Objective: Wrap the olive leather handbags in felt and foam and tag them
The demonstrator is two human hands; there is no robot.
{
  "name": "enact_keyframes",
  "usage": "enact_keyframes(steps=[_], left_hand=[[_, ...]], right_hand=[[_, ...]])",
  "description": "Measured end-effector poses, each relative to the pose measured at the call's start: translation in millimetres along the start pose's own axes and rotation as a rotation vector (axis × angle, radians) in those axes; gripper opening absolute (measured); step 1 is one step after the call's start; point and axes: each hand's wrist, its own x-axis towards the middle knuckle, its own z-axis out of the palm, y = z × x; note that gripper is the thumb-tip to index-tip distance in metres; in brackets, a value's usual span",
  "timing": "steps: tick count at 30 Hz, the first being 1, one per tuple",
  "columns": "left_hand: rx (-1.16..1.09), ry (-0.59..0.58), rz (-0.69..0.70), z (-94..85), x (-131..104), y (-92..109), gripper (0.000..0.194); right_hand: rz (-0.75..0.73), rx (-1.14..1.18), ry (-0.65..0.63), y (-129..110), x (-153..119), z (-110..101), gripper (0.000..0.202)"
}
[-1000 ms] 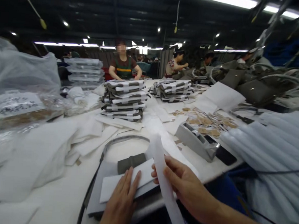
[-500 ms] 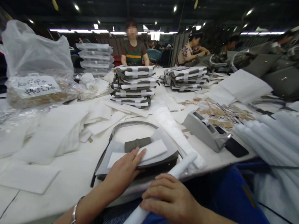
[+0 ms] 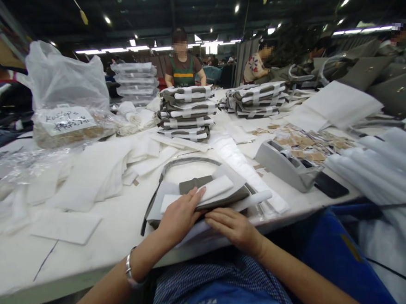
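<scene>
A dark grey-green handbag [image 3: 195, 184] lies on the table in front of me, its strap [image 3: 188, 160] looped toward the back. A folded white foam strip [image 3: 217, 188] and thin white sheeting lie over it. My left hand [image 3: 181, 213] rests across the strip, its fingers on top and its thumb at the bag's near edge, gripping it. My right hand [image 3: 234, 226] is closed over a white foam roll [image 3: 255, 199] along that same edge. One end of the roll sticks out to the right; the hands hide much of the rest.
White sheets [image 3: 93, 176] spread over the left of the table. Wrapped bags [image 3: 187, 109] are stacked behind. A tape dispenser [image 3: 285, 164] and a dark phone-like slab [image 3: 331, 185] sit at right, near many foam rolls [image 3: 390, 156] and a blue bin [image 3: 341, 263]. A co-worker [image 3: 183, 65] stands opposite.
My right hand has brought the foam roll up from my lap side against the bag's near edge. My left hand stays on the bag. The view has shifted slightly left.
</scene>
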Motion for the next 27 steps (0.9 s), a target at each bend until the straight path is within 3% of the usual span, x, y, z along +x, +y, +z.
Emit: enact_keyframes(steps=[5, 9, 13, 18, 21, 24, 27], left_hand=[[-0.010, 0.032, -0.007, 4.7, -2, 0, 0.063], [-0.012, 0.021, -0.008, 2.7, 0, -2, 0.061], [-0.023, -0.025, 0.020, -8.3, 6, -3, 0.058], [-0.042, -0.060, 0.030, -16.3, 10, -7, 0.059], [-0.029, -0.057, 0.030, -10.9, 8, -10, 0.064], [0.002, -0.017, 0.067, -0.1, 3, -11, 0.077], [0.067, 0.057, 0.079, 10.6, -1, -9, 0.082]], right_hand=[[0.141, -0.355, -0.062, 10, -23, -26, 0.023], [0.211, -0.428, -0.096, 8, -37, -32, 0.031], [0.247, -0.360, -0.037, -2, -25, -22, 0.032], [0.364, -0.279, 0.113, -13, -1, 18, 0.024], [0.427, -0.225, 0.116, -15, 0, 35, 0.025], [0.400, -0.155, 0.093, -18, -4, 32, 0.031], [0.291, -0.087, 0.066, -16, -9, 12, 0.034]])
